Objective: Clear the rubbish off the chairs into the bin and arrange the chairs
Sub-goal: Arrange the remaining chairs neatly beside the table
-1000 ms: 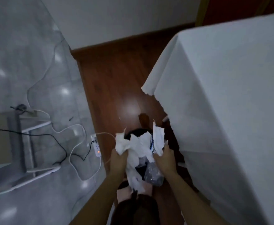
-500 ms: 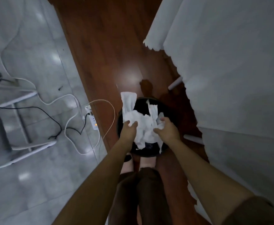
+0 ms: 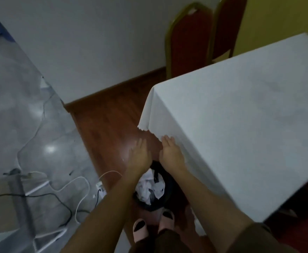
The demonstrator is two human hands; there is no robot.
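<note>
A black round bin (image 3: 169,187) stands on the wooden floor at my feet. Crumpled white paper and plastic rubbish (image 3: 149,189) fills it. My left hand (image 3: 139,154) and my right hand (image 3: 171,152) hover above the bin's far rim, palms down, fingers stretched out, both empty. My right hand is next to the hanging edge of the white tablecloth. Two red chairs (image 3: 187,39) with gold frames stand behind the table against the wall, only their backs showing.
A table under a white cloth (image 3: 240,115) fills the right side. On the grey tiled floor at left lie white and black cables and a power strip (image 3: 100,189), beside a white metal frame (image 3: 45,232). A wall closes the far side.
The bundle of paper and plastic that both hands held has dropped into the bin. Both hands have let go, opened and risen above it. The view has tilted up, showing the chairs.
</note>
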